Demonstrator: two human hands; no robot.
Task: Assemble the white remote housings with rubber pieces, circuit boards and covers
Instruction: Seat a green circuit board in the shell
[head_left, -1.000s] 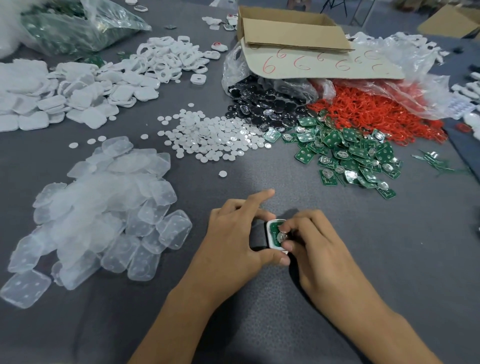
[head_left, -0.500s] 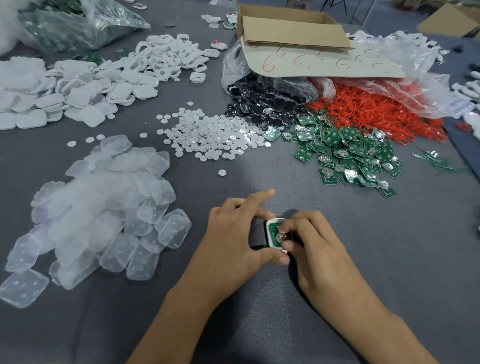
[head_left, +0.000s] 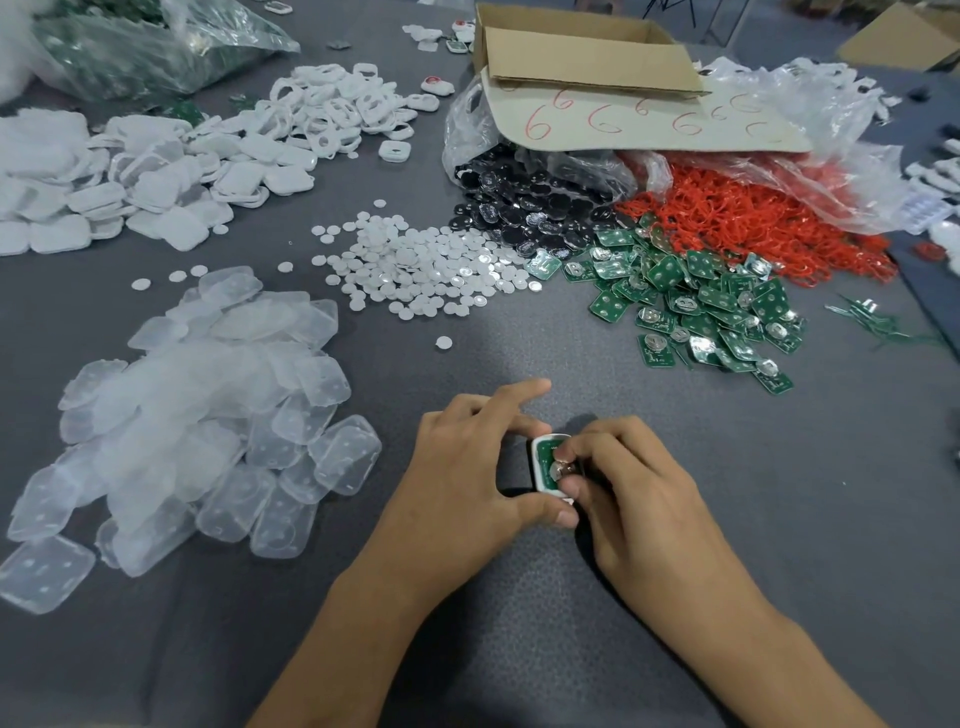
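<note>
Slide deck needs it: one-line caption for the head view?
Left hand and right hand grip a white housing with a green circuit board inside, beside clear covers on a grey table.

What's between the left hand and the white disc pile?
Head view: just one stray white disc on bare grey table, between left hand and disc pile.

Two hands are working at 6 o'clock: the left hand (head_left: 467, 467) and the right hand (head_left: 639, 499) are together gripping one white housing (head_left: 536, 467), which is carrying one green circuit board (head_left: 546, 454). Six heaps, each too numerous to count, are lying around:
- translucent rubber pieces (head_left: 208, 395) at 9 o'clock
- white covers (head_left: 156, 182) at 10 o'clock
- white discs (head_left: 415, 270) at 12 o'clock
- black discs (head_left: 524, 208) at 1 o'clock
- spare green boards (head_left: 717, 306) and red loops (head_left: 753, 218) at 2 o'clock

Two boxes are standing beyond: the first cardboard box (head_left: 587, 57) at 1 o'clock and the second cardboard box (head_left: 904, 39) at 2 o'clock.
</note>
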